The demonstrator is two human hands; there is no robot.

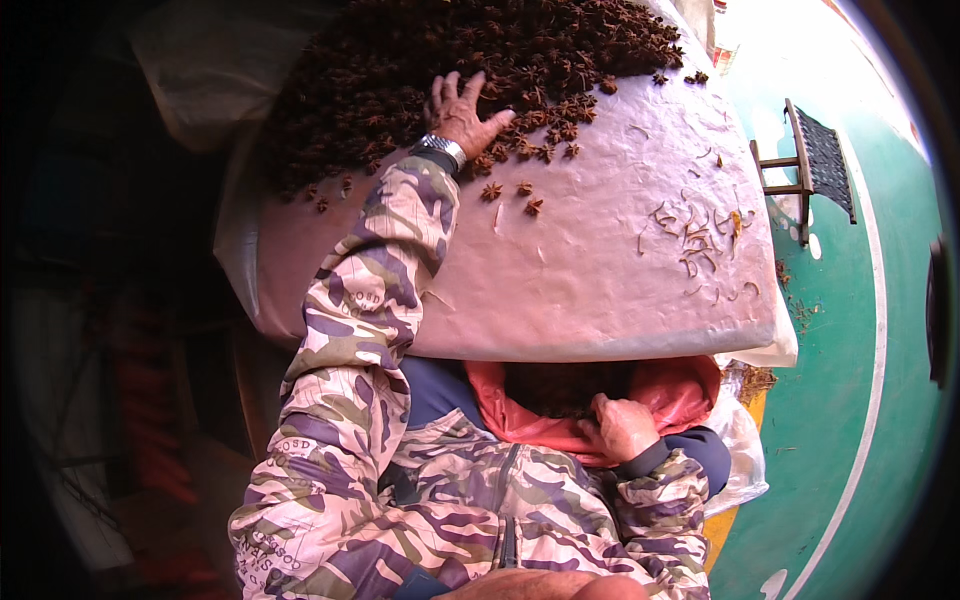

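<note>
A large heap of brown star anise (400, 70) covers the far part of a table spread with a pale plastic sheet (560, 290). My left hand (462, 115) rests on the heap's near edge, fingers spread and palm down, a watch at its wrist. Below the table's near edge, at my lap, a red plastic bag (690, 385) hangs open with dark contents inside. My right hand (622, 430) is curled at the bag's near rim, gripping it; its fingertips are partly hidden. Loose star anise (533, 207) lie on the sheet right of my left forearm.
Thin curled stems (690, 240) lie scattered on the sheet's right side. A wooden chair with a dark woven seat (825, 165) stands on the green floor (850, 500) at right. Clear plastic (740, 460) bunches beside the red bag. The left side is very dark.
</note>
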